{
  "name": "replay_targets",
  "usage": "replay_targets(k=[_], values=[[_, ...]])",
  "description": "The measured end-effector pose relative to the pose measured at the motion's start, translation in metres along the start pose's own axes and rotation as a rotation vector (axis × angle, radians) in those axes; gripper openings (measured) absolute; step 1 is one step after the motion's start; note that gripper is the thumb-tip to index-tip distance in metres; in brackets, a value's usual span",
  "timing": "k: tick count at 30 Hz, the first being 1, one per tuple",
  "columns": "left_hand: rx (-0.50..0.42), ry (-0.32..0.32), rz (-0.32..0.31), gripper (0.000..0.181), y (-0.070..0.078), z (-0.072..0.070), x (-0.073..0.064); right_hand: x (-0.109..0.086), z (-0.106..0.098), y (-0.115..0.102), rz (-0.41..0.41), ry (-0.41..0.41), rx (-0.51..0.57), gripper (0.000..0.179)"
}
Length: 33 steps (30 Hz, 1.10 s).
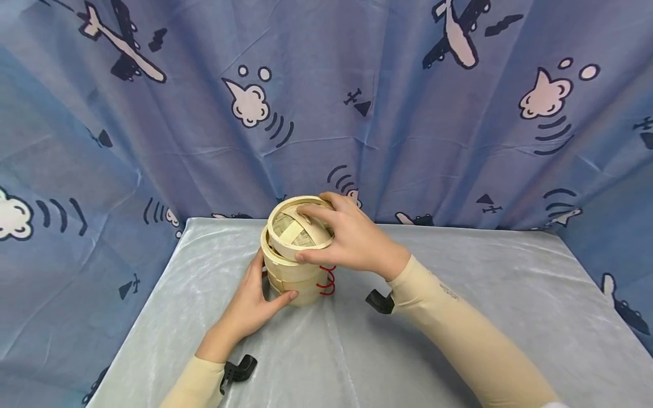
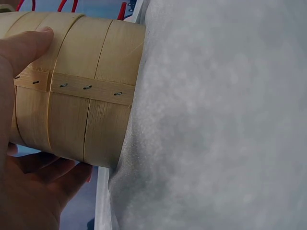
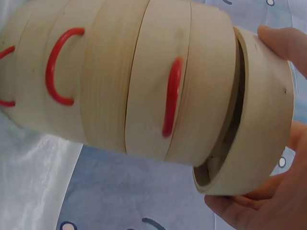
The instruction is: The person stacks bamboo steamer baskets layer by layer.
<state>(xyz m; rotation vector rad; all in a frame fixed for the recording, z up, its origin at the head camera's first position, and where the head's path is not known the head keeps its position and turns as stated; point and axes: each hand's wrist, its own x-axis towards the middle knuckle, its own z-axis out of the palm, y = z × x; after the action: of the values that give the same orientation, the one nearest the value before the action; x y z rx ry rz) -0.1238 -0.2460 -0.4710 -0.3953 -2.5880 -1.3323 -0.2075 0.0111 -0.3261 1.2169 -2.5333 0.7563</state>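
Observation:
A stack of bamboo steamer baskets (image 1: 292,280) stands upright on the cloth, with red loops (image 3: 61,64) down one side. My left hand (image 1: 249,310) is wrapped around the near left side of the stack. In the left wrist view its thumb (image 2: 37,44) lies across the bamboo wall. My right hand (image 1: 357,235) grips the woven bamboo lid (image 1: 292,233) by its rim. The lid sits tilted on the top basket, and a gap shows under its edge in the right wrist view. What the baskets hold is hidden.
A pale grey cloth (image 1: 433,340) covers the table. Behind it and at the sides hangs a blue curtain (image 1: 306,153) with printed airplanes and clouds. Black wrist mounts (image 1: 380,301) sit under both forearms.

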Motion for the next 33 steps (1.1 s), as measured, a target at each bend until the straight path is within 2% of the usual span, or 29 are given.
replay_targets(k=[9, 19, 23, 27, 33], values=[[-0.006, -0.001, 0.008, 0.122, -0.001, 0.001, -0.002, 0.005, 0.010, -0.011, 0.013, -0.032, 0.004, 0.080], [-0.013, -0.009, 0.011, 0.120, 0.001, 0.001, 0.002, 0.007, 0.010, -0.011, 0.005, -0.062, 0.016, 0.080], [-0.023, -0.019, 0.008, 0.121, 0.002, 0.001, 0.001, 0.003, 0.009, -0.009, 0.021, -0.089, 0.029, 0.088], [-0.022, -0.004, -0.025, 0.122, 0.005, -0.007, 0.000, -0.003, 0.007, -0.007, 0.074, -0.116, 0.048, 0.098], [0.029, 0.085, -0.043, 0.117, 0.013, -0.028, -0.003, -0.012, 0.000, -0.001, 0.153, -0.140, 0.030, 0.088]])
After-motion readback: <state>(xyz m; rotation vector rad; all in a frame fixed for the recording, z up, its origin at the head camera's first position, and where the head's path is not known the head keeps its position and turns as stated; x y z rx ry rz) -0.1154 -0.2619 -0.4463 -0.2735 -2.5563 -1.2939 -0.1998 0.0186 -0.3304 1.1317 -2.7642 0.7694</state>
